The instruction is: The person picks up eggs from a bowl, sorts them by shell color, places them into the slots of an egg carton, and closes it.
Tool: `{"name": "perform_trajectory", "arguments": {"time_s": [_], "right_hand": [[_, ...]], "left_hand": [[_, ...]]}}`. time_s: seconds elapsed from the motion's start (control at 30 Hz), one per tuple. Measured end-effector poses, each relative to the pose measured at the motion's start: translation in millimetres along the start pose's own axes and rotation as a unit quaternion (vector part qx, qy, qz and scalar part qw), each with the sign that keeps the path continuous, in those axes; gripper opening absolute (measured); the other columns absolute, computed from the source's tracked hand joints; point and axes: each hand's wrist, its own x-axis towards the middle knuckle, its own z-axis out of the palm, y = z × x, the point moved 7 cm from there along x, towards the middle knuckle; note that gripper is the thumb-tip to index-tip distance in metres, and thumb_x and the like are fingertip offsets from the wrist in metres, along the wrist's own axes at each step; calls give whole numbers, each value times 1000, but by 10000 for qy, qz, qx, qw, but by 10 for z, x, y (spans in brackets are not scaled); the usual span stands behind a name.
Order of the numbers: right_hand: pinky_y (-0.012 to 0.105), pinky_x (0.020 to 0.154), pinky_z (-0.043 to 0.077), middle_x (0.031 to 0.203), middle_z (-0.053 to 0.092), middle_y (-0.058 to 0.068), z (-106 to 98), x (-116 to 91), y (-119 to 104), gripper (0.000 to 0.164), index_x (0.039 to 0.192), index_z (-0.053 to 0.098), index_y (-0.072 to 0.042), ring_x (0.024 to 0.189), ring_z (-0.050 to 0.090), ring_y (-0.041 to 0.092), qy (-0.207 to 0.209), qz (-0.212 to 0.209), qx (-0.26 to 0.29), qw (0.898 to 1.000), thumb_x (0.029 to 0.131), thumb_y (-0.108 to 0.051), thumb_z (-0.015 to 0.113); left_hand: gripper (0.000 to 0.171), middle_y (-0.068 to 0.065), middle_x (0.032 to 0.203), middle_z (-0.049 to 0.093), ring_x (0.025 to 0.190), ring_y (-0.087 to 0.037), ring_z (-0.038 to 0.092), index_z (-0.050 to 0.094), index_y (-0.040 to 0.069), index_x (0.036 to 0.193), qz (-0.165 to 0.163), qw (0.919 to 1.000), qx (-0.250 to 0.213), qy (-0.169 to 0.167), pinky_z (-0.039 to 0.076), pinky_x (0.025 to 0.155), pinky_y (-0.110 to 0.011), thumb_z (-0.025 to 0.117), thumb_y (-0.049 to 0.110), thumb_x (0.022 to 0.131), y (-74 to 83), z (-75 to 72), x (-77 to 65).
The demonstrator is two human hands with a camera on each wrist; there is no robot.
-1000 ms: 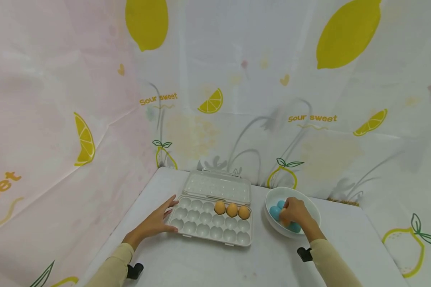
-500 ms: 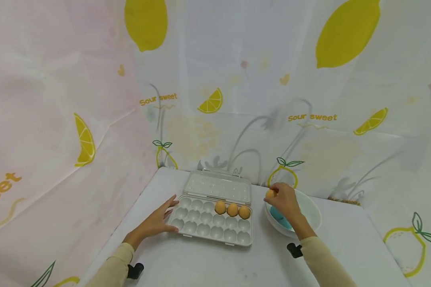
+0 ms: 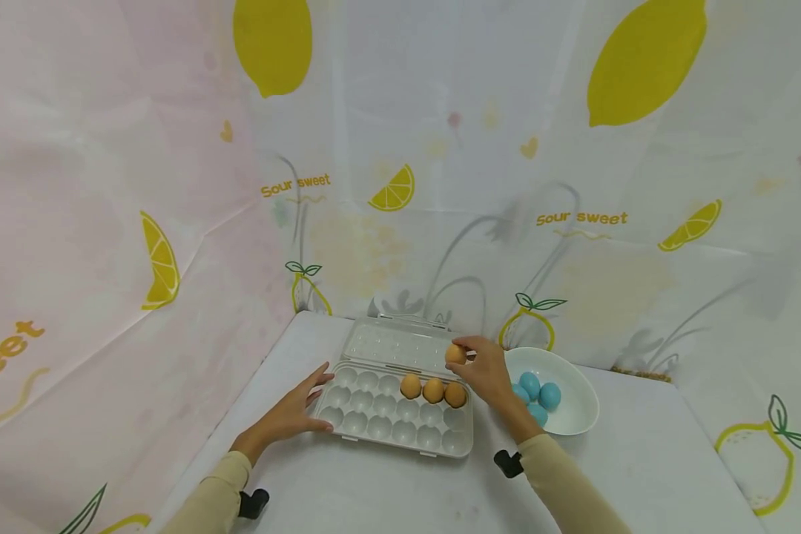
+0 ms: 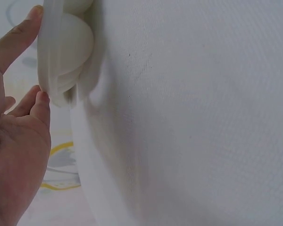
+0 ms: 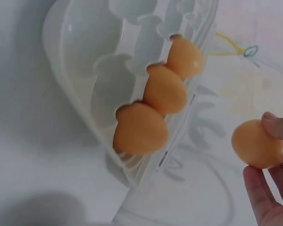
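A white egg carton (image 3: 400, 442) with rows of cups lies in the middle of the table, its clear lid folded back. In its back row, at the right end, sit three brown eggs (image 3: 432, 390); the right wrist view shows them seated side by side. My left hand (image 3: 283, 415) rests against the carton's left end; in the left wrist view its thumb and fingertips touch the rim. Over the carton's back right corner, my right hand (image 3: 490, 371) pinches another brown egg (image 5: 254, 143) between thumb and fingers, raised clear of the cups.
To the right of the carton stands a white bowl (image 3: 582, 411) with several blue eggs (image 3: 550, 396) inside; the right forearm partly hides its left side. A printed lemon backdrop (image 3: 400, 252) rises behind and beside the white table (image 3: 374, 493).
My right hand has lifted the brown egg out of the bowl and carried it left to the carton's back right corner. The left hand has stayed in place.
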Motion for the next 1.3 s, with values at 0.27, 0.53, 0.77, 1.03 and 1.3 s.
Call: {"name": "perform_trajectory", "arguments": {"time_s": [0.27,0.53,0.77,1.03,1.3], "right_hand": [[29,74,62,100,69,11,357,6,-140,41,106,72,1,89,67,26,-184,-125,427,9988,68,0,86],[30,75,62,101,69,12,679,12,-257,39,104,71,3,90,66,26,-519,-188,945,9940,68,0,87],[22,78,59,104,67,12,973,-33,-355,37,107,69,3,96,66,26,-1135,-247,699,9908,73,-1,84],[26,79,58,104,68,9,1210,-50,-415,34,107,69,-1,95,64,21,-1592,-541,-278,9854,75,-5,81],[27,79,58,102,69,9,1304,-8,-411,32,105,71,0,94,65,21,-1599,-763,-722,9815,75,-6,81]], "left_hand": [[118,-25,151,32,142,-39,25,11,0,155,-67,10000,28,-42,29,114,-46,89,5,66,65,5,-23],[118,-29,150,30,141,-43,25,10,-2,154,-15,10000,-32,-30,29,114,-52,87,0,66,94,14,-30],[120,-23,152,31,142,-39,25,10,3,156,-26,10000,-40,-46,29,115,-46,90,12,66,-24,-7,-23],[120,-24,152,31,142,-40,24,11,3,156,87,9999,22,-43,28,114,-46,90,15,66,-27,-48,-44],[119,-22,152,31,143,-36,24,12,3,156,-68,9999,-49,-66,28,115,-44,90,12,66,-38,-12,16]]}}
